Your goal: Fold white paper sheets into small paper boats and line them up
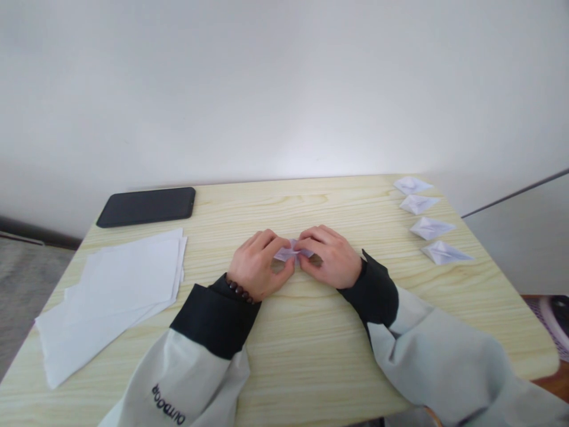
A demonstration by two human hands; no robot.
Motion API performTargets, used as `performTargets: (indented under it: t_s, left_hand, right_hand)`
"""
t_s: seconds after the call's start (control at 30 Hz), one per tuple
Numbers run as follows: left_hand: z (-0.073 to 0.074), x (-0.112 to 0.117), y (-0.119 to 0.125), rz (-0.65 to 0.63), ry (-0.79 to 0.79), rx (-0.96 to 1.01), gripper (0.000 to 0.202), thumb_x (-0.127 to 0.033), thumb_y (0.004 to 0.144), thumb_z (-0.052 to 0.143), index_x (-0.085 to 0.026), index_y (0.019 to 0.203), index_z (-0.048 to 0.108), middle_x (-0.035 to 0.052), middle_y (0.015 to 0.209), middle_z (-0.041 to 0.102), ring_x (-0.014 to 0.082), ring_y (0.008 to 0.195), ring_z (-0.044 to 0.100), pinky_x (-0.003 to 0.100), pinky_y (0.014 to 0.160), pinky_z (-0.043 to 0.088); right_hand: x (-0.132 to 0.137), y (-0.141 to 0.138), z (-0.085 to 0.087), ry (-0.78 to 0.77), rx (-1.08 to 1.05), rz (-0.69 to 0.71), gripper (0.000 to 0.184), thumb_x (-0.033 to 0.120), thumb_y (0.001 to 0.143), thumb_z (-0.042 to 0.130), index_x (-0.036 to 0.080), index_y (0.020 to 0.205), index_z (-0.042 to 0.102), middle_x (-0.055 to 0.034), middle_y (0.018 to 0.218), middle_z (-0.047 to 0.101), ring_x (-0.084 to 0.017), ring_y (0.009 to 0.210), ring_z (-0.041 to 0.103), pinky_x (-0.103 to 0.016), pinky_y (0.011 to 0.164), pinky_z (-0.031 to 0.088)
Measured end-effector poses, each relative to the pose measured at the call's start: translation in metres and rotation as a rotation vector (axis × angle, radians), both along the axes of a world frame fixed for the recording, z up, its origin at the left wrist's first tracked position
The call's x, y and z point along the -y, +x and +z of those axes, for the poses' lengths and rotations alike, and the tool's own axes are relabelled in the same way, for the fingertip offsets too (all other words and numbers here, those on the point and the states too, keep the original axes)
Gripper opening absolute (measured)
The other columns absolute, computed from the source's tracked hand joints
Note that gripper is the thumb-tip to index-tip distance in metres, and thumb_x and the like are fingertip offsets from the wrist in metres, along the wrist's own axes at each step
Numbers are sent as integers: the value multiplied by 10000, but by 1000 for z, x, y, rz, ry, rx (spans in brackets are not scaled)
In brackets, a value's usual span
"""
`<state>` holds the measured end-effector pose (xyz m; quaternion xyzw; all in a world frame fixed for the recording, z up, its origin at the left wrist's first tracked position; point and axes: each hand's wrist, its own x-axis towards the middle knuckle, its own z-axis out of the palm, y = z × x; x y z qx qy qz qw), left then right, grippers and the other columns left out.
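A small folded white paper boat [283,255] is pinched between both hands over the middle of the table, partly covered by the fingers. My left hand [256,264], with a dark bead bracelet at the wrist, grips its left side between thumb and fingers. On the other side, my right hand [331,256] holds it with the thumb below and fingers above. The two sets of fingertips nearly meet at the boat's centre. Several similar paper boats [444,252] stand in a row along the table's right edge.
A loose pile of white paper sheets [124,279] lies on the left of the light wooden table [302,356]. Behind it, a black phone [146,207] rests near the back edge. A white wall [284,89] borders the table's far side. Something dark pokes in at the bottom edge.
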<state>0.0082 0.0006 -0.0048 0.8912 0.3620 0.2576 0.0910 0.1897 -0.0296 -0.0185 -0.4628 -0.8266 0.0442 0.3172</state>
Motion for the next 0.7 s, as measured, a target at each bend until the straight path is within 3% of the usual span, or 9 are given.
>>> performTargets:
  t_s: [0.47, 0.7]
  left_hand:
    - [3, 4, 1, 16, 80, -58, 177, -275, 750, 555, -217, 891, 647, 27, 773, 615, 175, 726, 577, 294, 644, 461]
    - [1, 5, 4, 56, 55, -164, 210, -327, 755, 539, -215, 891, 654, 37, 754, 619, 207, 728, 551, 343, 660, 435]
  right_hand:
    - [3, -2, 1, -89, 13, -22, 166, 224, 743, 589, 180, 897, 629, -59, 878, 621, -199, 833, 547, -344, 777, 437]
    - [5, -5, 3, -126, 43, -95, 174, 270, 733, 600, 185, 880, 637, -71, 953, 585, -211, 865, 521, -356, 793, 431]
